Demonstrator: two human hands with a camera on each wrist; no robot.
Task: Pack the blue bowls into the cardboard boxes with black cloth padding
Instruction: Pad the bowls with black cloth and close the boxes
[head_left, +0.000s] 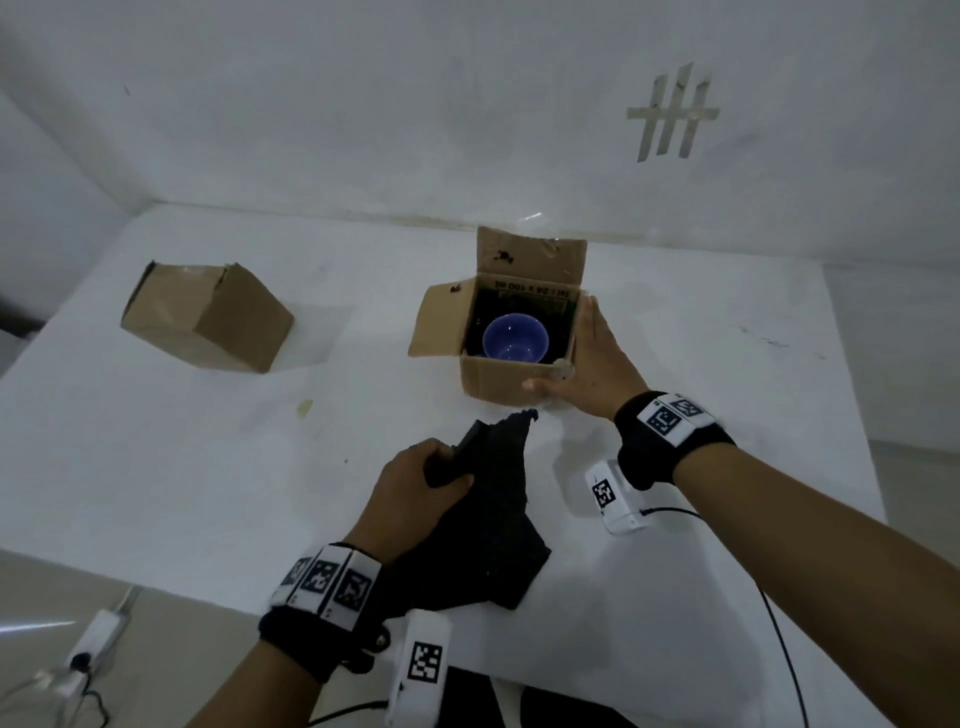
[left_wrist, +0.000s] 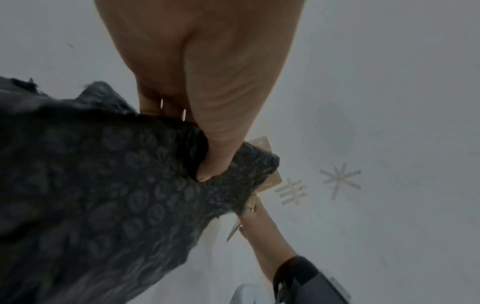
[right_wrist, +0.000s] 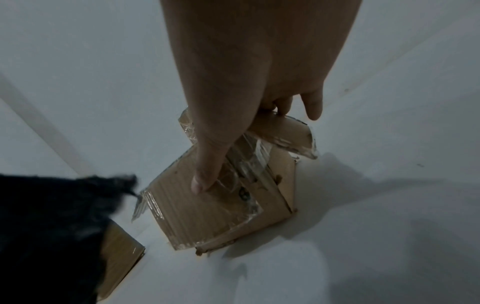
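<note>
An open cardboard box (head_left: 498, 379) stands mid-table with its flaps up. Inside it a blue bowl (head_left: 515, 339) sits upright on a dark lining. My right hand (head_left: 584, 358) lies with straight fingers along the box's right side and its thumb across the front face. In the right wrist view the thumb (right_wrist: 205, 179) presses the taped front of the box (right_wrist: 207, 218). Nearer me, my left hand (head_left: 434, 475) grips a bunched black cloth (head_left: 501, 525) just above the table. In the left wrist view the left hand's thumb (left_wrist: 215, 162) pinches the textured cloth (left_wrist: 103, 185).
A second cardboard box (head_left: 208, 319), closed, sits at the table's (head_left: 182, 467) far left. A white wall runs right behind the boxes. The table's right edge lies beyond my right forearm. Off the near left corner lies a white power strip (head_left: 96, 631) with cables.
</note>
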